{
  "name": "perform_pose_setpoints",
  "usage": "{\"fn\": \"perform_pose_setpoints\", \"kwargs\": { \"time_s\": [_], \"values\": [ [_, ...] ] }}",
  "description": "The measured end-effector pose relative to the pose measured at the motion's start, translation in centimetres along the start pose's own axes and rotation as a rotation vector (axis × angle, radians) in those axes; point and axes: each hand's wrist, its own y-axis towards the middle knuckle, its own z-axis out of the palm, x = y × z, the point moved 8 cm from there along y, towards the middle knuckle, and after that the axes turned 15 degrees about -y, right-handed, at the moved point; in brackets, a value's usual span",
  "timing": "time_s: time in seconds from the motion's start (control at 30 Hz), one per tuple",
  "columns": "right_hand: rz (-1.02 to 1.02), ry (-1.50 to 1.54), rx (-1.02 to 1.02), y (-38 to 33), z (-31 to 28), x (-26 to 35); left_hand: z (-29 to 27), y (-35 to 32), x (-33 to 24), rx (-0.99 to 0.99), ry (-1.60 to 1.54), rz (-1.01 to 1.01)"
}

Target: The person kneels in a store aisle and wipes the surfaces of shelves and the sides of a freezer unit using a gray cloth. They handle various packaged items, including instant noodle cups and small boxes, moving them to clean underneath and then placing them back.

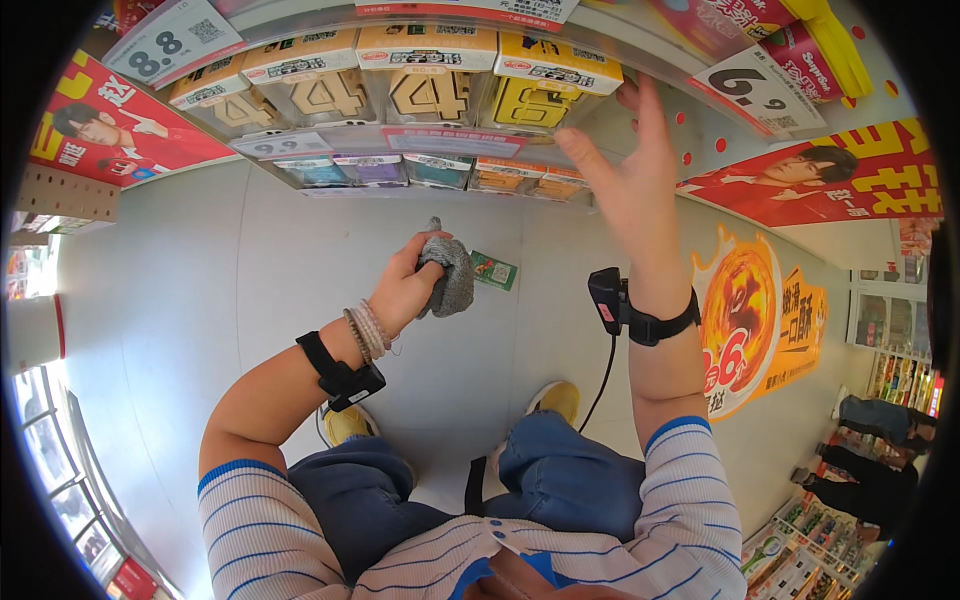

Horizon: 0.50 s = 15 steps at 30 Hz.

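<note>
My left hand is shut on a crumpled grey cloth, held out in front of me below the shelf. My right hand is raised with fingers spread, its fingertips touching the right side of a row of clear boxed goods with yellow and white lids on a store shelf. Both wrists carry black strap-on devices. A lower row of smaller packets sits under the price strip.
A small green card lies on the pale floor. A round orange floor sticker is at right, red posters flank the shelf, and another person crouches by racks at far right.
</note>
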Motion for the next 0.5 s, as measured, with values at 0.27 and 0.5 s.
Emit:
{"fn": "perform_pose_setpoints", "kwargs": {
  "time_s": [0.27,0.5],
  "values": [
    [0.188,0.388,-0.014,-0.6,1.6,-1.5,2.9,-2.4,-4.1,0.092,0.077,0.219],
    [-0.28,0.044,-0.361,-5.7,-5.2,1.6,4.1,-7.9,-10.8,-0.046,0.29,1.018]
  ]
}}
